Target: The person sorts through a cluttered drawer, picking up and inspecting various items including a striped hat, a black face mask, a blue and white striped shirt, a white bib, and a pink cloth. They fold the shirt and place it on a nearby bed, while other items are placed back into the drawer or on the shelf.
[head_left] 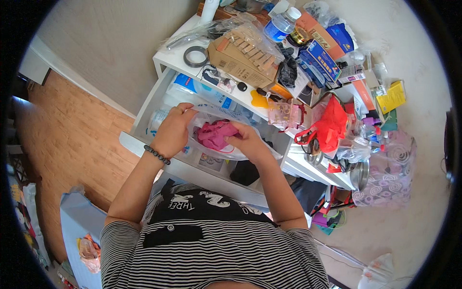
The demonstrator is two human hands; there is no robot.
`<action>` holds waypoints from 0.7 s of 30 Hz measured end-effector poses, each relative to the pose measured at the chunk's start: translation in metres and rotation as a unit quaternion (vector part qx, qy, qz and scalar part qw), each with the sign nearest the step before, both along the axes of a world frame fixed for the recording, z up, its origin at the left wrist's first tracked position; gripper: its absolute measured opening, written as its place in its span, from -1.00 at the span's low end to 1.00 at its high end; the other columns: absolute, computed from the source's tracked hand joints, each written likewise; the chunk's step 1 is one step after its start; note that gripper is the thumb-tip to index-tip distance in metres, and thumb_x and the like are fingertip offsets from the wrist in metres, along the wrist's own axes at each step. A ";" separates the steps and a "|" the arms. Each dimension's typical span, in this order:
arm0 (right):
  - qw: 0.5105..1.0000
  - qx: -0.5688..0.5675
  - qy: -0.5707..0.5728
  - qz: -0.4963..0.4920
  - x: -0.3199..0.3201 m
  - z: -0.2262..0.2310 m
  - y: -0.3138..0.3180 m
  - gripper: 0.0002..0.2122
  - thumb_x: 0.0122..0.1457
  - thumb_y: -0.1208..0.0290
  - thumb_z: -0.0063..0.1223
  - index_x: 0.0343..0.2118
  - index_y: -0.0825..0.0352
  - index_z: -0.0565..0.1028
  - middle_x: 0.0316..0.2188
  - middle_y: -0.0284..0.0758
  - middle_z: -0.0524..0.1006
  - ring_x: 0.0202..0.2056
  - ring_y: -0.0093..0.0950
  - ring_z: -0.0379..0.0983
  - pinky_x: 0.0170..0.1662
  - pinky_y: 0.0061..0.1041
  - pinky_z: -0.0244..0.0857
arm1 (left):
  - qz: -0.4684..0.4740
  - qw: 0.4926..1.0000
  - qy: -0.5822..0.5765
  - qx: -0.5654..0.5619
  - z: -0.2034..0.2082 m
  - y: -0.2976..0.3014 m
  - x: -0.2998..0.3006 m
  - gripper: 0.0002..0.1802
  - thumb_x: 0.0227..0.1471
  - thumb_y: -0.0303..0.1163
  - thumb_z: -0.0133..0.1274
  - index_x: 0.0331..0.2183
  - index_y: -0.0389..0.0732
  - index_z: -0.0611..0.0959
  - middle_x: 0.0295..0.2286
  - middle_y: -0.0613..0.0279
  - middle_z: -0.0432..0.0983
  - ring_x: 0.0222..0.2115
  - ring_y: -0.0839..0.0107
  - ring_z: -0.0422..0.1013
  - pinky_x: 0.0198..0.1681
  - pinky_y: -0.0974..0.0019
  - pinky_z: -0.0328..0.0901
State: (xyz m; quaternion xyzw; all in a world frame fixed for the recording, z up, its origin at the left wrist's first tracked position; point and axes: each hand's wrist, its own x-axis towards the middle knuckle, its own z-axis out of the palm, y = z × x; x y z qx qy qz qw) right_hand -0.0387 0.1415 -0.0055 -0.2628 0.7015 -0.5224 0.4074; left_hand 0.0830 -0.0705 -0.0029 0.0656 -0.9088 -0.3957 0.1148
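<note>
My left hand (173, 129) pinches the rim of a translucent white plastic bag (239, 116) on its left side. Inside the bag's mouth lies a crumpled bright pink bundle (211, 135), of thin plastic or cloth; I cannot make out which. My right hand (251, 143) reaches in from the right, thumb and fingers closed on the pink bundle. The bag is held over a pulled-out white drawer (148, 111). Beneath it in the drawer are blue-and-white plastic packages (185, 85) and a black item (245, 172); the bag hides part of the contents.
The white cabinet top behind the drawer is crowded: a tape roll (195, 56), a cardboard box (243, 62), a plastic bottle (283, 24), a blue box (319, 60) and a red bag (331, 126). Wooden floor (79, 139) lies at the left, a light blue surface (77, 212) at the lower left.
</note>
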 end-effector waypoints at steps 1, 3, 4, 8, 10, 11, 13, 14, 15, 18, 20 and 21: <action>0.995 -0.034 -0.081 -0.039 0.002 0.011 0.000 -0.81 0.08 0.57 0.07 -0.21 0.39 0.50 -0.33 -0.44 0.52 -0.25 -0.63 0.37 -0.16 -0.59 0.28 | -0.005 1.000 -0.016 -0.005 0.000 -0.002 0.000 -0.49 -0.25 -0.76 -0.12 -0.14 -0.29 0.52 -0.03 -0.08 0.31 -0.07 -0.01 0.28 0.01 0.16 0.22; 0.998 -0.028 -0.014 -0.047 0.004 0.023 0.003 -0.77 0.13 0.53 0.06 -0.14 0.40 0.49 -0.30 -0.44 0.51 -0.27 -0.63 0.38 -0.15 -0.62 0.27 | -0.016 0.999 -0.047 -0.016 0.001 -0.004 -0.001 -0.51 -0.21 -0.70 -0.03 -0.12 -0.25 0.52 0.00 -0.04 0.29 -0.04 0.01 0.26 0.04 0.16 0.20; 0.998 -0.014 0.036 -0.042 0.002 0.022 0.009 -0.75 0.12 0.52 0.06 -0.12 0.40 0.48 -0.30 -0.43 0.51 -0.28 -0.63 0.39 -0.16 -0.61 0.28 | -0.026 1.000 -0.011 -0.013 0.007 -0.001 -0.002 -0.51 -0.19 -0.66 0.02 -0.10 -0.23 0.52 0.02 -0.02 0.28 -0.01 0.02 0.24 0.06 0.17 0.18; 0.998 -0.017 0.030 -0.054 -0.002 0.042 0.010 -0.77 0.14 0.52 0.04 -0.12 0.39 0.48 -0.30 -0.42 0.52 -0.28 -0.64 0.40 -0.16 -0.61 0.29 | -0.070 0.993 0.089 0.033 0.039 0.017 -0.006 -0.45 -0.17 -0.45 0.18 -0.03 -0.17 0.50 0.07 0.05 0.23 0.06 0.06 0.17 0.15 0.21 0.07; 0.990 -0.101 -0.061 -0.082 0.004 0.046 0.001 -0.81 0.16 0.52 0.03 -0.17 0.40 0.50 -0.32 -0.43 0.52 -0.29 -0.65 0.39 -0.16 -0.63 0.29 | -0.102 0.989 0.098 0.048 0.057 0.031 -0.014 -0.41 -0.18 -0.38 0.24 -0.02 -0.17 0.48 0.03 0.07 0.29 0.03 0.11 0.23 0.11 0.22 0.12; 0.979 -0.144 -0.105 -0.095 0.005 0.047 -0.003 -0.83 0.16 0.52 0.03 -0.20 0.40 0.51 -0.33 -0.43 0.52 -0.29 -0.66 0.39 -0.16 -0.64 0.28 | -0.096 0.989 0.074 0.083 0.054 0.032 -0.016 -0.44 -0.16 -0.38 0.23 -0.04 -0.19 0.49 -0.02 0.09 0.35 -0.02 0.15 0.28 0.07 0.24 0.16; 0.986 -0.123 -0.041 -0.102 0.005 0.038 -0.004 -0.86 0.17 0.50 0.03 -0.24 0.41 0.50 -0.35 -0.43 0.51 -0.30 -0.68 0.37 -0.18 -0.66 0.28 | -0.084 0.984 0.024 0.154 0.038 0.035 -0.022 -0.50 -0.14 -0.40 0.22 -0.08 -0.23 0.51 -0.14 0.12 0.46 -0.12 0.23 0.38 -0.02 0.27 0.25; 0.985 -0.119 -0.008 -0.126 0.008 0.039 -0.006 -0.86 0.16 0.49 0.05 -0.25 0.41 0.50 -0.36 -0.44 0.51 -0.31 -0.68 0.37 -0.19 -0.66 0.28 | -0.033 0.971 0.028 0.233 0.032 0.033 -0.024 -0.68 -0.08 -0.45 0.19 -0.20 -0.25 0.57 -0.33 0.22 0.54 -0.29 0.42 0.43 -0.20 0.38 0.32; 0.982 -0.114 0.026 -0.149 0.011 0.039 -0.008 -0.86 0.16 0.47 0.06 -0.27 0.42 0.50 -0.37 -0.44 0.51 -0.32 -0.68 0.37 -0.21 -0.66 0.29 | -0.016 0.949 0.000 0.314 0.029 0.027 -0.022 -0.73 -0.07 -0.48 0.17 -0.24 -0.27 0.57 -0.35 0.24 0.54 -0.33 0.47 0.43 -0.25 0.42 0.32; 0.980 -0.092 0.121 -0.128 0.011 0.034 -0.008 -0.82 0.14 0.42 0.11 -0.28 0.42 0.50 -0.43 -0.45 0.50 -0.37 -0.69 0.34 -0.29 -0.66 0.29 | 0.027 0.865 -0.047 0.499 0.031 0.013 -0.016 -0.88 0.01 -0.52 0.11 -0.32 -0.28 0.57 -0.35 0.33 0.52 -0.37 0.62 0.41 -0.32 0.52 0.32; 0.986 -0.087 0.073 -0.119 0.014 0.040 -0.005 -0.83 0.11 0.42 0.11 -0.31 0.42 0.51 -0.47 -0.38 0.52 -0.40 -0.62 0.40 -0.32 -0.61 0.30 | 0.057 0.795 0.022 0.603 0.028 0.009 -0.014 -0.85 0.05 -0.49 0.07 -0.26 -0.26 0.55 -0.35 0.33 0.52 -0.35 0.61 0.42 -0.28 0.51 0.33; 0.989 -0.084 0.048 -0.114 0.017 0.042 -0.003 -0.83 0.10 0.42 0.12 -0.33 0.43 0.52 -0.49 -0.35 0.53 -0.42 -0.59 0.42 -0.34 -0.59 0.30 | 0.072 0.754 0.057 0.651 0.026 0.007 -0.012 -0.83 0.08 -0.48 0.05 -0.23 -0.26 0.54 -0.35 0.34 0.52 -0.35 0.60 0.43 -0.26 0.51 0.33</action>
